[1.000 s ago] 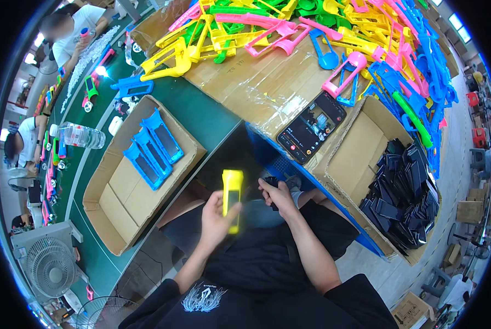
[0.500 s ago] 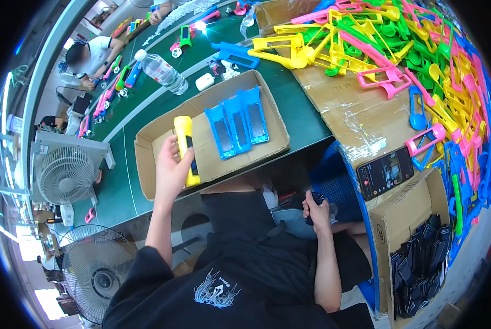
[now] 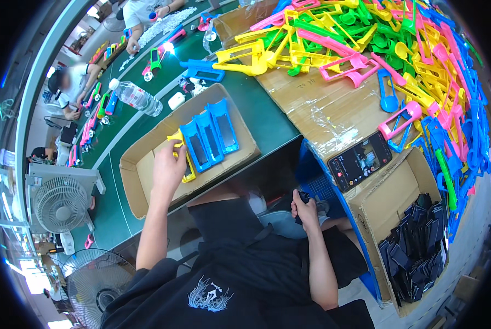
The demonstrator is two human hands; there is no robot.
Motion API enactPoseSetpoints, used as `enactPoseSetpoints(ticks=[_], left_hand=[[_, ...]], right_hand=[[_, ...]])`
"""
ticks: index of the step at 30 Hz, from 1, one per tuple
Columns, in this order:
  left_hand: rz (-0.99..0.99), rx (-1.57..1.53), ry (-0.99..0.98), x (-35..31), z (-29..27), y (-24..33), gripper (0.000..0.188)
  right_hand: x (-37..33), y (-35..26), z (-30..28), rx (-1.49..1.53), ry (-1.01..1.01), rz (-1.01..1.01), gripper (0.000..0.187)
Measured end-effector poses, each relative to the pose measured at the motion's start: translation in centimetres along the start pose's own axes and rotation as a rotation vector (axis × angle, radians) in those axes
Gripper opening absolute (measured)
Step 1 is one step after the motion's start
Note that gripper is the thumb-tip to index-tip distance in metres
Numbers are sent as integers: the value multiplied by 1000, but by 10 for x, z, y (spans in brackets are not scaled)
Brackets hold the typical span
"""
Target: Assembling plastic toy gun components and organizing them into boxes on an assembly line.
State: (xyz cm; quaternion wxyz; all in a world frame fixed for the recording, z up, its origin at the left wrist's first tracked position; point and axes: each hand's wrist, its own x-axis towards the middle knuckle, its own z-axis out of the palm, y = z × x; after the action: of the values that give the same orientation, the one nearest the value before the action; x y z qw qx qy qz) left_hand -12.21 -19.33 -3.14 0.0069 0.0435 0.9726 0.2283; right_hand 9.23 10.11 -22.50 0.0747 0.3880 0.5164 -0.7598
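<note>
My left hand (image 3: 169,167) reaches into a shallow cardboard box (image 3: 141,164) and holds a yellow plastic part (image 3: 184,159), setting it beside three blue parts (image 3: 208,136) lying side by side in the box. My right hand (image 3: 304,208) rests low by my lap, closed around a small dark object (image 3: 303,198) that is mostly hidden. A large heap of coloured plastic frames (image 3: 360,44), yellow, pink, green and blue, covers the cardboard sheet to the upper right.
A phone (image 3: 360,160) lies on the cardboard by a box of black pieces (image 3: 418,247). A water bottle (image 3: 136,97) stands on the green table (image 3: 267,118). Two fans (image 3: 59,203) stand at left. Other people (image 3: 75,82) work at the far table.
My left hand carried the yellow part from my lap out to the left and down into the cardboard box beside the blue parts. My right hand stayed by my lap.
</note>
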Motion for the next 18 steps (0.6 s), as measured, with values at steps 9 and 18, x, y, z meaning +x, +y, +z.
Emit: enactPoseSetpoints(ticks=[9, 18], left_hand=[[562, 174, 14, 163, -13, 118, 26], [550, 638, -296, 278, 34, 74, 38]], right_hand=[[5, 1, 0, -37, -55, -71, 46], [15, 11, -11, 5, 31, -88, 48]])
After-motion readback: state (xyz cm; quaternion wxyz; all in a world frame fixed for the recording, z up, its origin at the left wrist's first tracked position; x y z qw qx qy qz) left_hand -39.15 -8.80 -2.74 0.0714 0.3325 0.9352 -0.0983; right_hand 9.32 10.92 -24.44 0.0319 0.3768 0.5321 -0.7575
